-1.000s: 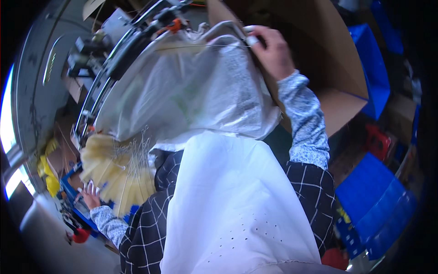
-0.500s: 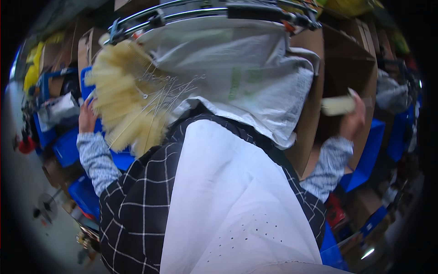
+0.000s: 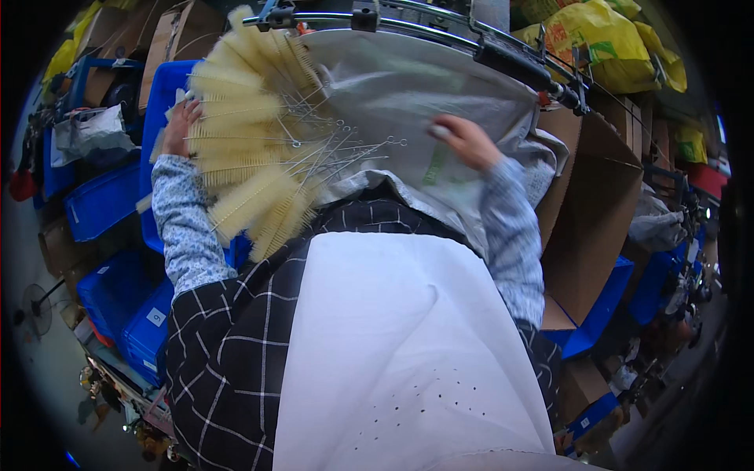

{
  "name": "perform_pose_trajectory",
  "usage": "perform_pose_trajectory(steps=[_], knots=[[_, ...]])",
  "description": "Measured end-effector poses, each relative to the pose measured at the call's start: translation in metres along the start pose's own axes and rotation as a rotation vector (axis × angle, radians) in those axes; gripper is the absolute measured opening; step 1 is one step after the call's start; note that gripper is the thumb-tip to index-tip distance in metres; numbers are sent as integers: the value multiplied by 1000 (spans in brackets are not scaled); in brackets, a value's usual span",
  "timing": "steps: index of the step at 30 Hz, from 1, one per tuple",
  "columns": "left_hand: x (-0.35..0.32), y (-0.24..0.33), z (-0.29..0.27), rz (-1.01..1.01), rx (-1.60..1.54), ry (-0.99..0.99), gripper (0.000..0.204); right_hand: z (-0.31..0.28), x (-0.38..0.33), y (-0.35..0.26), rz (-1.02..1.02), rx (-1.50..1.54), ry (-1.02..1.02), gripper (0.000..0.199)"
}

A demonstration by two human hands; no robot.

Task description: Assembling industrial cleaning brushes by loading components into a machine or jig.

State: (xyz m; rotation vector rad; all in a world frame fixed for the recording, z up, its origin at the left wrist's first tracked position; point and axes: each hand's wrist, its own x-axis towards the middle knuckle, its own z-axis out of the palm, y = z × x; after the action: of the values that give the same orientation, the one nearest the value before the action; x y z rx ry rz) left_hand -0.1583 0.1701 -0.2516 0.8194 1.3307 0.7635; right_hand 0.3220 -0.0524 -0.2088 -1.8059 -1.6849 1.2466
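A fan of pale yellow bristle brushes with thin twisted wire handles lies on a white woven sack before me. The looped wire ends point toward the sack's middle. At the left edge of the fan is my left hand, its fingers stretched out against the bristle ends, beside a blue bin. My right hand hangs over the right part of the sack, fingers partly curled and smeared by motion. A whitish tip shows at its fingers; no brush is visible in it.
An open cardboard box stands right of the sack, with a blue bin by it. Metal rods cross beyond the sack. Yellow bags lie at the far right. Blue bins and a fan are at left.
My right hand has moved left from over the cardboard box to above the sack. The pale brush it held there no longer shows in it. My left hand stays by the brushes.
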Motion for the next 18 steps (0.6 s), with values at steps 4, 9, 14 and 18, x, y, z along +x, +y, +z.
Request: perform_pose_trajectory(steps=[4, 9, 14, 18], knots=[[28, -19, -12, 84, 1, -189, 42, 53, 85, -8, 227, 362, -545, 27], [21, -28, 4, 133, -63, -241, 41, 108, 91, -20, 59, 533, -612, 33], [23, -35, 14, 138, -73, -278, 40, 138, 87, -28, 308, 1069, -501, 36], [21, -32, 17, 136, -42, -294, 39, 128, 93, -43, 347, 982, -447, 35]])
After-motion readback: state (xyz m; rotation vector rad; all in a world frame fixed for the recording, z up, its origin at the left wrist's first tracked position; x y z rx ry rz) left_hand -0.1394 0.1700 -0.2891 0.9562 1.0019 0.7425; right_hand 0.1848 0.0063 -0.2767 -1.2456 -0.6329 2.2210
